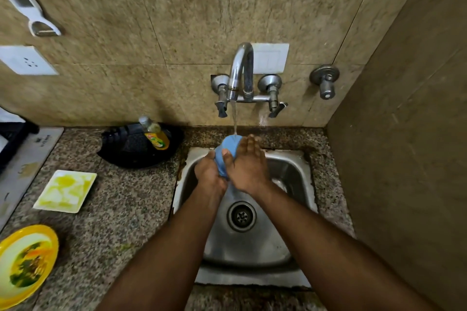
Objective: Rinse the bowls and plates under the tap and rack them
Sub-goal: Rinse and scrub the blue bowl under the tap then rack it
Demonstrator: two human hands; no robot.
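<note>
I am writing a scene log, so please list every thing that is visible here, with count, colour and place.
blue bowl: 1, blue, under the water stream, above the sink
tap: 1, chrome, on the wall, running
sink: 1, steel, set in the counter
square plate: 1, white with yellow stains, counter left of sink
round plate: 1, yellow, with food remains, counter near left
black tray: 1, black, counter by the wall
soap bottle: 1, yellow liquid, on the black tray
wall valve: 1, steel, right of the tap
left hand: 1, grips the bowl
right hand: 1, fingers straight against the bowl

Bottle [154,135] label and board markings, all illegible.
</note>
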